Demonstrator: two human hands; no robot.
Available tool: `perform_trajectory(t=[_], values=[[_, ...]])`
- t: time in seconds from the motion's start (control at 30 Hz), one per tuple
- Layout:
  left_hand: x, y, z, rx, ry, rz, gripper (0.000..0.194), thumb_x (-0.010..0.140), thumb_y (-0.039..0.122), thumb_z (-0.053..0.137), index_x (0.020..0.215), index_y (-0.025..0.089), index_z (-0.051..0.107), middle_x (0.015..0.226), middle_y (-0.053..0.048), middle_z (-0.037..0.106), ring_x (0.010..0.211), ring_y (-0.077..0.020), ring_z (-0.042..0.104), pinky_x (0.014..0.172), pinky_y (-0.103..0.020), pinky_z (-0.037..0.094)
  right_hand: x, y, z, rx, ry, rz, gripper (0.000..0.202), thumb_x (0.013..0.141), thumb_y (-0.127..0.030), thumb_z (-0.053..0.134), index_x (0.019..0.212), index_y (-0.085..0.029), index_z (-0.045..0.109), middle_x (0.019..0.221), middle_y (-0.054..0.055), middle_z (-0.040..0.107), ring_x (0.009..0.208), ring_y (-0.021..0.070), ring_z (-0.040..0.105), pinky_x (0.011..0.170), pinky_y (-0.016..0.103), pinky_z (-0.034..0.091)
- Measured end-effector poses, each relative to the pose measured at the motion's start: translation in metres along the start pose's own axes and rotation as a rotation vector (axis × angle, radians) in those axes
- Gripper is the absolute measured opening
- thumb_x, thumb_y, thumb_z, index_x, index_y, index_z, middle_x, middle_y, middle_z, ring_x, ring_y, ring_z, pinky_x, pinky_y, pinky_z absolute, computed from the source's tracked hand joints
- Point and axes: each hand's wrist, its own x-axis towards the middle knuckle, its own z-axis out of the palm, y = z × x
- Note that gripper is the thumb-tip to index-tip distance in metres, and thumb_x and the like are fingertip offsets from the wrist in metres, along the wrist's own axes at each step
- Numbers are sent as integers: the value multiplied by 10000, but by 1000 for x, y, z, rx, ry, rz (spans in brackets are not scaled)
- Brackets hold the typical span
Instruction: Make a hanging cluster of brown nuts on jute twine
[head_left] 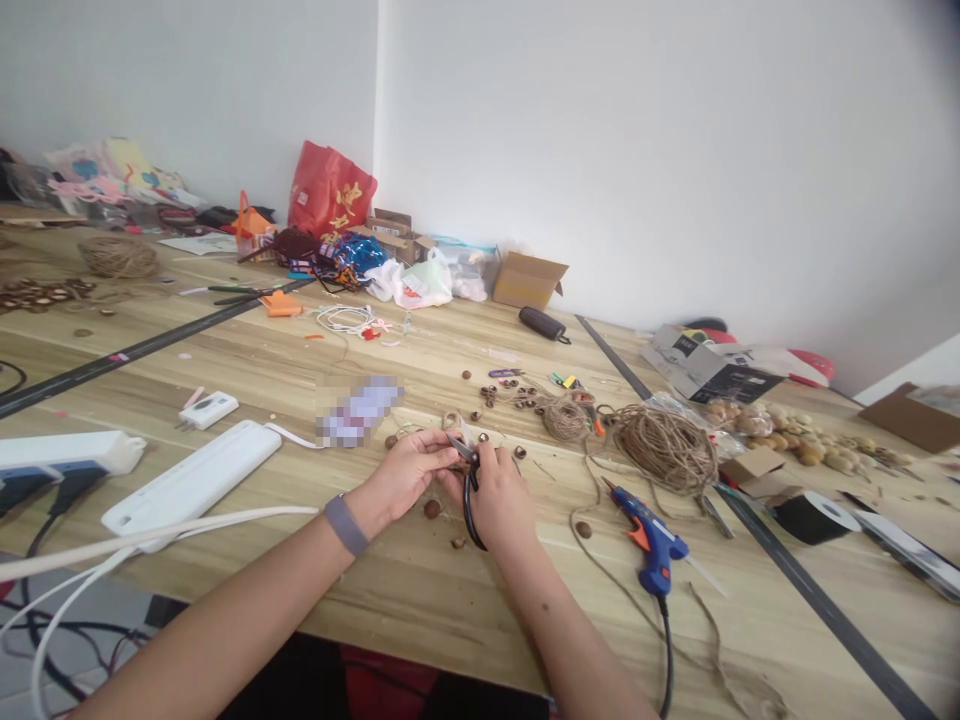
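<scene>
One pair of scissors (472,460) sits near centre in the head view. I judge that working them well means steadying the left hand (409,472) and keeping its fingertips off the blades (460,447). The right hand (501,502) is closed around the scissors; the left pinches close by, its contents unclear. From the right grip, the blades point far left, toward the left fingertips.

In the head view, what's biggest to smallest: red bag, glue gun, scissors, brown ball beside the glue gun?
Red bag
Glue gun and scissors: unsure which, the right hand partly hides the scissors
Brown ball
</scene>
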Motion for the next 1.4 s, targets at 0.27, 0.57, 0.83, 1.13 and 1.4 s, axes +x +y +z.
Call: perform_trajectory(t=[0.27, 0.57, 0.83, 1.13, 1.4], values=[[-1, 0, -1, 12, -10, -15, 331, 532, 171, 919, 801, 105, 738, 752, -60, 733, 758, -176, 683, 687, -250, 505, -1, -3, -6, -19, -116, 44, 288, 992, -453, 468, 1058, -179, 529, 1022, 122, 660, 893, 242, 699, 671, 277, 450], [-1, -1, 0, -6, 19, -2, 320, 530, 156, 915, 783, 97, 728, 771, -72, 736, 733, -165, 670, 666, -252, 510, 0, -4, -6, -86, -172, 61, 356, 997, -508, 432, 1037, -178, 557, 959, 117, 692, 844, 249, 723, 607, 277, 434], [-2, 3, -2, -3, 47, -43, 273, 558, 100, 890, 737, 107, 684, 740, -61, 728, 715, -157, 678, 683, -250, 521, 1, -1, -4, -102, -188, 50, 330, 1010, -480, 417, 1013, -190, 576, 933, 106, 713, 821, 232, 724, 586, 266, 411], [-3, 3, 0, 36, 42, -28, 286, 542, 146, 901, 742, 119, 699, 747, -46, 730, 731, -159, 678, 709, -261, 515, 1, 0, 1, -40, -117, 56, 265, 980, -454, 496, 1015, -198, 555, 984, 97, 664, 872, 232, 702, 633, 265, 424], [-4, 5, 1, 127, -15, -9, 332, 505, 252, 921, 731, 125, 715, 739, -37, 719, 734, -159, 664, 773, -292, 504, 0, -4, -5, -31, -159, 59, 217, 950, -373, 541, 1048, -180, 547, 1007, 108, 643, 866, 235, 696, 658, 273, 441]])
